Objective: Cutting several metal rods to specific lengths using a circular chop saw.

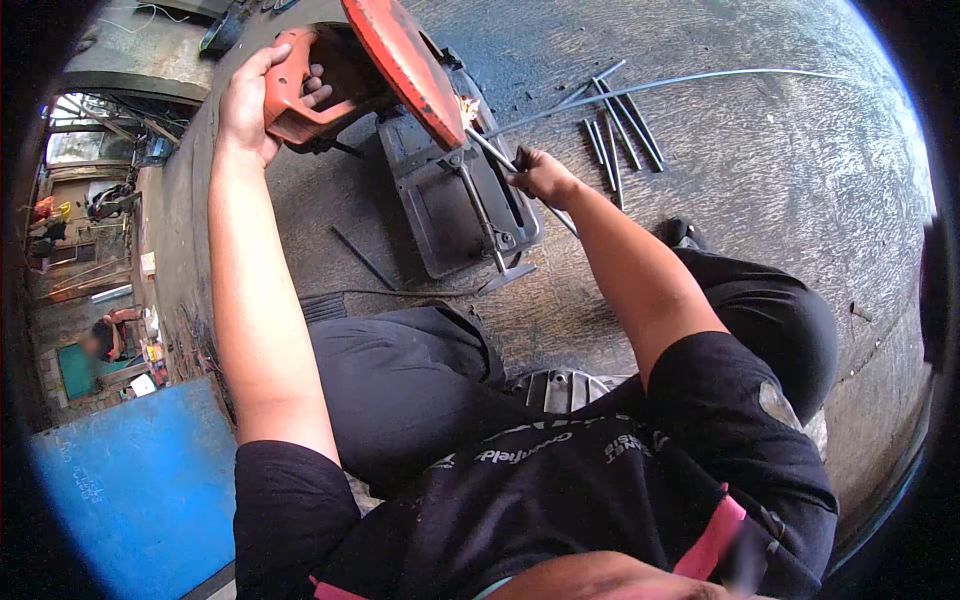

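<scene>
My left hand (250, 105) is closed round the orange D-shaped handle (290, 95) of a cut-off saw. The saw's orange blade guard (410, 75) is scuffed and tilts down over a dark metal base (435, 225). Bright sparks (467, 108) show at the guard's lower edge, where a thin metal rod (487, 145) meets the saw; the blade itself is hidden. My right hand (543, 178) grips that rod to the right of the base. A clamp screw with a crank handle (485, 215) lies along the base.
Several cut metal rods (625, 125) lie on the floor beyond my right hand. A long thin rod (700, 80) stretches to the right. One short rod (363, 257) and a cable (400, 293) lie near my knees. A blue panel (150, 490) and another person (110, 340) are at left.
</scene>
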{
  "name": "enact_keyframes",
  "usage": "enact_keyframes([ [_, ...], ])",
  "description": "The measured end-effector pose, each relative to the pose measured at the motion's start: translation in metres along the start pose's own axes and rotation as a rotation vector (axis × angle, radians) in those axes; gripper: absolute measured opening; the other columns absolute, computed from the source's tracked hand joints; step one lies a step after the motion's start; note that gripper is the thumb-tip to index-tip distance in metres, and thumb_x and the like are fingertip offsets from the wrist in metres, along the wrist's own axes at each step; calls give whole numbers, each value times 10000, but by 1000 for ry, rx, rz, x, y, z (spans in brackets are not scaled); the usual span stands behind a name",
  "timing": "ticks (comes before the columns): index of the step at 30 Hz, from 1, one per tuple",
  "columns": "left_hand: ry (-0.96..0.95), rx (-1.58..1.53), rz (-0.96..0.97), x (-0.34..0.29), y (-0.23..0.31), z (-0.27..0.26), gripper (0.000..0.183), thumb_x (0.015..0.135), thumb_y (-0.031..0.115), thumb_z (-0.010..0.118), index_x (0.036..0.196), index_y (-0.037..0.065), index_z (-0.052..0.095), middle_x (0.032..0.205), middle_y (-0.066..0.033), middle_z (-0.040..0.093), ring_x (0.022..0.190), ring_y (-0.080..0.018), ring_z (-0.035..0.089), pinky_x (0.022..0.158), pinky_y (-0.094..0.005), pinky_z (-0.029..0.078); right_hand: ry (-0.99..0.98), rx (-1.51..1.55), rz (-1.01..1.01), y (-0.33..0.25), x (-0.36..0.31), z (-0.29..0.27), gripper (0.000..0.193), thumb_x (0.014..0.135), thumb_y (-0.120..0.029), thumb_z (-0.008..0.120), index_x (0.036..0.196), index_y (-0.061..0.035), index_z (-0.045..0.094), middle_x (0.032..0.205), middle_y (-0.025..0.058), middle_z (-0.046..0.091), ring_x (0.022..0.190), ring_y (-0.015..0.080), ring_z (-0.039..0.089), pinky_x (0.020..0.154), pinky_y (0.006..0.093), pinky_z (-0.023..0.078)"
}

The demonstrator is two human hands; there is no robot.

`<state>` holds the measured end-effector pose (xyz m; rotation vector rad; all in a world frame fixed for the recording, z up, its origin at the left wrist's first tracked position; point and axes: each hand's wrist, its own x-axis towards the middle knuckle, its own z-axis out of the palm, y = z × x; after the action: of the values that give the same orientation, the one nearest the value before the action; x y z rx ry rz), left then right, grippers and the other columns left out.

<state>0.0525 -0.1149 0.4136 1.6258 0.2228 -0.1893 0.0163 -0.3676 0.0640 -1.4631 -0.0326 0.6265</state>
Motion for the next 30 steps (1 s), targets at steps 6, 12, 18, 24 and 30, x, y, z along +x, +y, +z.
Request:
enact_keyframes([
  [6, 9, 19, -1, 1, 1, 3, 481, 852, 302, 551, 1182, -38, 473, 942, -133, 585, 811, -239, 620, 774, -368, 542, 72, -70, -42, 0, 5, -7, 214, 872, -199, 608, 960, -8, 570, 741, 26, 557, 688, 130, 502, 632, 307, 442],
  [12, 25, 40, 10, -3, -1, -8, 481, 849, 307, 552, 1172, -41, 475, 927, -127, 581, 815, -232, 612, 772, -365, 542, -70, 123, 123, -16, -6, 5, 267, 932, -271, 530, 927, -18, 614, 688, 22, 550, 570, 119, 469, 520, 302, 398],
  [18, 13, 14, 8, -1, 0, 4, 484, 848, 303, 550, 1179, -41, 470, 924, -127, 577, 813, -225, 606, 773, -370, 542, 77, -133, -95, 13, 13, 3, 228, 798, -148, 690, 937, 1, 590, 711, 32, 568, 678, 146, 518, 632, 327, 446],
  [24, 38, 48, 22, -5, 0, -3, 497, 849, 309, 548, 1192, -42, 469, 934, -130, 588, 817, -233, 618, 784, -366, 539, 174, -367, -225, -3, 9, 9, 157, 835, -123, 649, 892, -25, 541, 728, 20, 543, 694, 114, 471, 645, 297, 433],
  [30, 19, 46, 28, -2, -1, -2, 502, 852, 313, 545, 1201, -39, 468, 948, -133, 594, 825, -235, 626, 782, -366, 540, 31, 65, 39, -15, -1, 4, 203, 919, -212, 535, 936, -27, 616, 704, 34, 601, 588, 134, 503, 542, 287, 427],
])
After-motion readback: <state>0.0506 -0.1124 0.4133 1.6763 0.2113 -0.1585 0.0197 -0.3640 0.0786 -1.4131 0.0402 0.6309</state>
